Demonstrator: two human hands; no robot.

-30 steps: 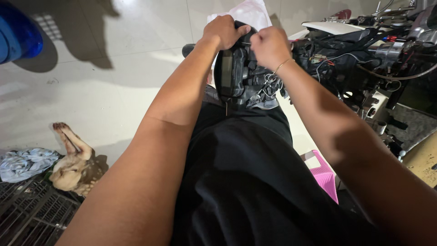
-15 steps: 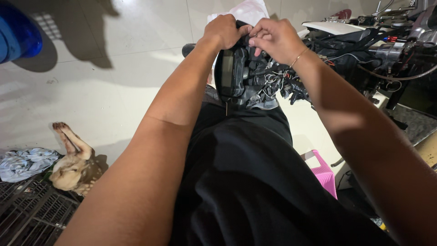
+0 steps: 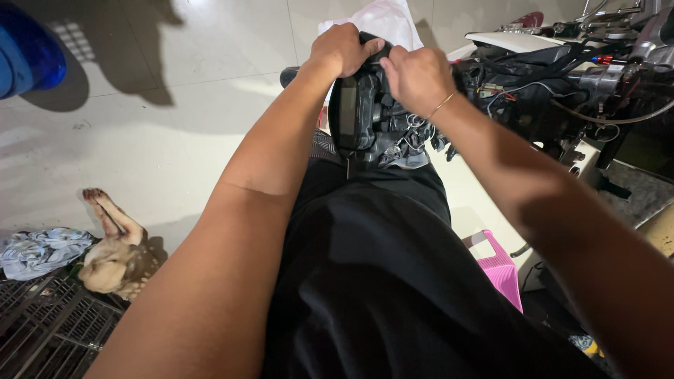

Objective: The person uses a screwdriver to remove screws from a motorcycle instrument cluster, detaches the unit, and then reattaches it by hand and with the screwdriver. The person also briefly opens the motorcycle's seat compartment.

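A black instrument cluster (image 3: 359,119) with a dark screen and loose wires at its right side rests upright on my lap, over black trousers. My left hand (image 3: 342,48) grips its top left edge. Around the top right of the unit, just above the wiring, my right hand (image 3: 414,74) is closed; a thin bracelet circles that wrist. A white cloth (image 3: 382,20) lies on the floor just beyond both hands.
A stripped motorcycle (image 3: 562,77) with exposed wires and hoses stands at the right. A pink plastic stool (image 3: 500,267) is under my right arm. A tan dog (image 3: 112,256) lies at the lower left beside a metal grate (image 3: 42,330) and a rag. A blue container (image 3: 28,49) sits top left.
My right hand lifted off the unit's top half a second ago, then came back down onto its upper right side. The left hand kept its grip on the top.
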